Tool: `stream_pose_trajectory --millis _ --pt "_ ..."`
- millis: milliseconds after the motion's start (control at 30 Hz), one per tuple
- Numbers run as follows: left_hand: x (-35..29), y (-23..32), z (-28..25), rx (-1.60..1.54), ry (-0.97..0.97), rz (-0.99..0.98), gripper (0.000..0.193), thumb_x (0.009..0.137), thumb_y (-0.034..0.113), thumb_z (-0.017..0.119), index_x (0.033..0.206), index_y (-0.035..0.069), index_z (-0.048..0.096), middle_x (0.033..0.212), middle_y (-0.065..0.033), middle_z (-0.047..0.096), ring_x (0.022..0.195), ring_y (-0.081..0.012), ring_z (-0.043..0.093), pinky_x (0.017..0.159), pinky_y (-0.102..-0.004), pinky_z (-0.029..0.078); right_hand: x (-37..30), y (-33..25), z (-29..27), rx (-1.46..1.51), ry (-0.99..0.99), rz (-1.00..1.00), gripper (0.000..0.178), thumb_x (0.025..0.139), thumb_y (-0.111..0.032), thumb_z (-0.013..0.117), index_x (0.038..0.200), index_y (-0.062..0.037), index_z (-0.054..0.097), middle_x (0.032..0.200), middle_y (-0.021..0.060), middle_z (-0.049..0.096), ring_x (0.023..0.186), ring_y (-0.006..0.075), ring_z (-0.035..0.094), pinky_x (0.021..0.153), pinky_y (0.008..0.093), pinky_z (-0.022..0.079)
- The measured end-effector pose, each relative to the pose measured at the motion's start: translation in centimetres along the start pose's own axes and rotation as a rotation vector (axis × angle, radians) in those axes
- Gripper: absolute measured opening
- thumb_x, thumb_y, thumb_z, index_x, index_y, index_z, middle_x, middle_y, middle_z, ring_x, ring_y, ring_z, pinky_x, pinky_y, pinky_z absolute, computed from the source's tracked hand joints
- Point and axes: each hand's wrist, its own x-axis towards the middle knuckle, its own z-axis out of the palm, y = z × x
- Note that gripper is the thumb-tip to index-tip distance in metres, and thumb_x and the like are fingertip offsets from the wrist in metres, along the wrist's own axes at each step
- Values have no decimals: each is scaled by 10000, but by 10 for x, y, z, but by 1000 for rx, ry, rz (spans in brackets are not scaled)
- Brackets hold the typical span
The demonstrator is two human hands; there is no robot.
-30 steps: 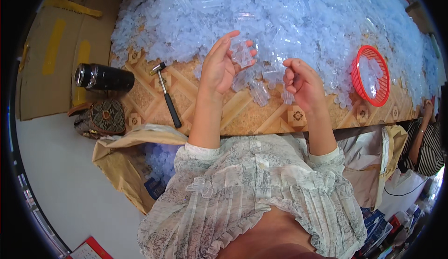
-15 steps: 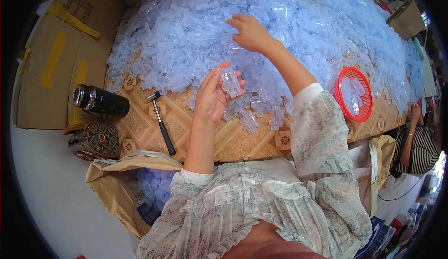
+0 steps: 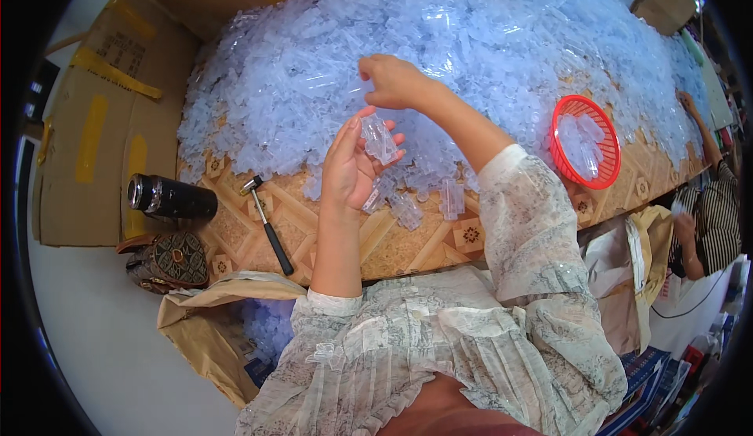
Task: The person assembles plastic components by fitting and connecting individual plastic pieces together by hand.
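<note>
My left hand is turned palm up, with its fingers curled round a few clear plastic pieces that rest against them. Just above and beyond it, my right hand reaches over the pile with its fingertips drawn together. Whatever may be between those fingertips blends into the heap of clear, bluish plastic pieces behind. Several loose ribbed clear pieces lie on the wood-patterned table near my left wrist.
A red plastic basket with clear pieces stands to the right. On the left are a hammer, a black flask, a patterned bag and a cardboard wall. An open brown sack sits below. Another person works at far right.
My right hand has drawn back from deeper over the pile, closer to my left hand, and its fingers have come together. My left hand still holds its clear pieces. The view has shifted slightly.
</note>
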Motion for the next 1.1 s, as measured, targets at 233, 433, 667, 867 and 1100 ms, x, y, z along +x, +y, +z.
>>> stream_pose_trajectory --millis 233,433,667,867,1100 --pt "-3 4 1 -107 12 46 430 989 297 394 1336 45 367 1184 -247 539 1063 -353 577 890 -478 508 -53 5 -43 343 236 172 536 684 -370 773 1024 -10 569 980 114 607 868 217 556 768 324 453" --pt "2 -3 5 -114 -21 89 416 977 235 418 1324 9 371 1160 -239 552 1062 -357 576 894 -486 507 -102 9 -36 614 285 447 658 665 -419 775 1101 13 537 1023 177 574 930 283 566 809 373 465" --pt "-3 -6 9 -110 -3 88 401 966 193 447 1307 -8 383 1118 -201 569 1040 -351 587 883 -472 516 -116 3 -26 -15 570 265 605 707 -387 756 1087 19 519 1045 181 540 978 293 524 839 382 444" --pt "-9 -10 5 -107 6 109 398 970 212 450 1303 2 388 1158 -185 556 1036 -341 589 879 -473 519 -118 -30 -31 394 505 435 565 723 -327 754 1101 7 499 1073 160 504 1009 300 501 842 380 432" --pt "-10 -9 0 -114 28 118 404 971 230 455 1312 27 380 1201 -187 533 1064 -356 577 890 -491 509 -110 -25 -22 236 726 317 568 736 -332 758 1103 32 521 977 110 562 780 186 506 700 307 439"
